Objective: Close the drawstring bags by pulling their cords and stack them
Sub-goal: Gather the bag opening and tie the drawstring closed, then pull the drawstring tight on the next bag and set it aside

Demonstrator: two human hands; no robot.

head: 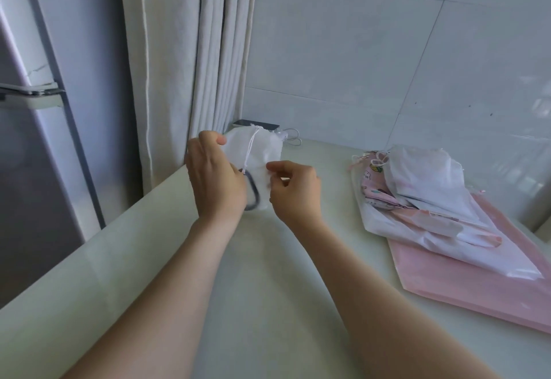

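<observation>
Over pale worktop (268,289): small white fabric drawstring bag (262,152), seemingly cinched.
Left hand (214,179), right hand (295,191) grip: clutched bag's sides.
Next: called for placing atop pink-and-white bag stack (417,188).

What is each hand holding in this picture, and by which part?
Both hold the small white drawstring bag. The left hand grips its left side; the right hand pinches its right edge. Whether either holds the cord cannot be told.

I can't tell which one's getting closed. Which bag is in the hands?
The small white bag, gripped by the left hand and right hand, a dark ring hanging by its cord. The other bags lie piled at the right.
</observation>
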